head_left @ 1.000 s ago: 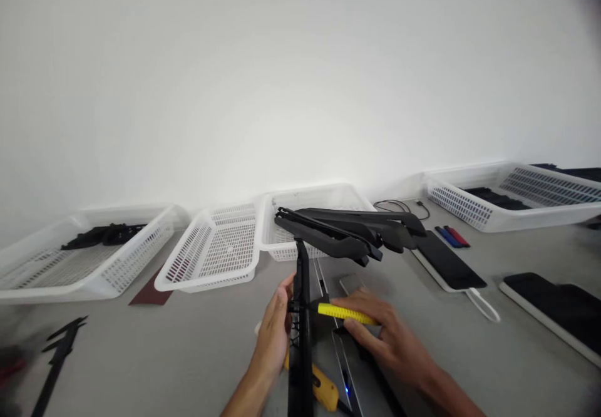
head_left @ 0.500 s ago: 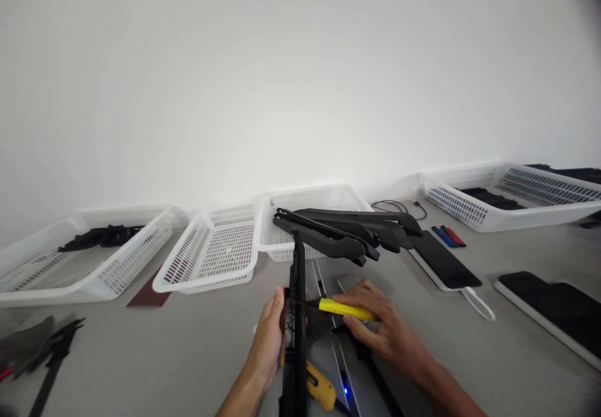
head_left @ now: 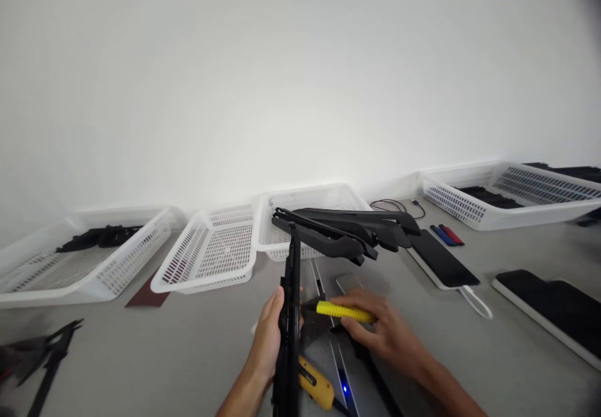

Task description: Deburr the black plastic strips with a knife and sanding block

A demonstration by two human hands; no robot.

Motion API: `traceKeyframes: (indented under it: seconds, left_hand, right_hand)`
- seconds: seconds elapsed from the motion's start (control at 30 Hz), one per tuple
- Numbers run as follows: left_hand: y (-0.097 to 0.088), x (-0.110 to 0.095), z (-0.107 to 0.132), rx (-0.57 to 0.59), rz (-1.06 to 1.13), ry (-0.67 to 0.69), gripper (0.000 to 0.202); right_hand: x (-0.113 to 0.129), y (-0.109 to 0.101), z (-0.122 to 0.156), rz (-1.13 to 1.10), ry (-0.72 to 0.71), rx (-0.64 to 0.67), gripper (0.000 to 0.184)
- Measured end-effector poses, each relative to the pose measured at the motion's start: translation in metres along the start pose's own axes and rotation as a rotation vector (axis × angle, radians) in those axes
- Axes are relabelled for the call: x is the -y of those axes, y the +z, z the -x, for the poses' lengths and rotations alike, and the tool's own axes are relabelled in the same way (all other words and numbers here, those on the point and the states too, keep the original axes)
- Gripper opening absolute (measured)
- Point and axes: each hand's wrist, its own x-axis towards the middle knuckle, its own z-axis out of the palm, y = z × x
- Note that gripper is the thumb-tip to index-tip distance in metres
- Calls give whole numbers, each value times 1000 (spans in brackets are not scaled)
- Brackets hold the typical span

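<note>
My left hand (head_left: 267, 332) is closed around a long, narrow black plastic part (head_left: 290, 329), held upright in front of me with its far end pointing away. In my right hand (head_left: 375, 320) is a tool with a ridged yellow handle (head_left: 345, 311), gripped between thumb and fingers. Its dark tip points left toward the black part, just to the right of it. I cannot tell the tip's exact shape, or whether it touches. Below, on the table, lies a yellow-orange corded tool (head_left: 318, 384), partly hidden behind the black part.
Several curved black parts (head_left: 347, 229) lie across a white basket (head_left: 267, 249). Other white baskets stand at centre-left (head_left: 206, 288), far left (head_left: 98, 288) and right (head_left: 511, 216). Phones (head_left: 444, 259), red and blue pieces (head_left: 447, 235) and a maroon sheet (head_left: 146, 295) lie on the table.
The black part has tilted, and its upper end has shifted slightly left and down. The yellow tool's tip has come away from the part a little.
</note>
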Motion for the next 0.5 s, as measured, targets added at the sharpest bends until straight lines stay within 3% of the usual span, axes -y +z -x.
traceKeyframes:
  seconds: [0.2,0.5]
  left_hand:
    - [-1,-3,-1,-30,12,26,82]
    - [-3,-5,0,-2,-31,6,60]
  right_hand:
    - [4,-3,1,-31,35,98,27]
    - [-2,4,0,-10,42,-61,33]
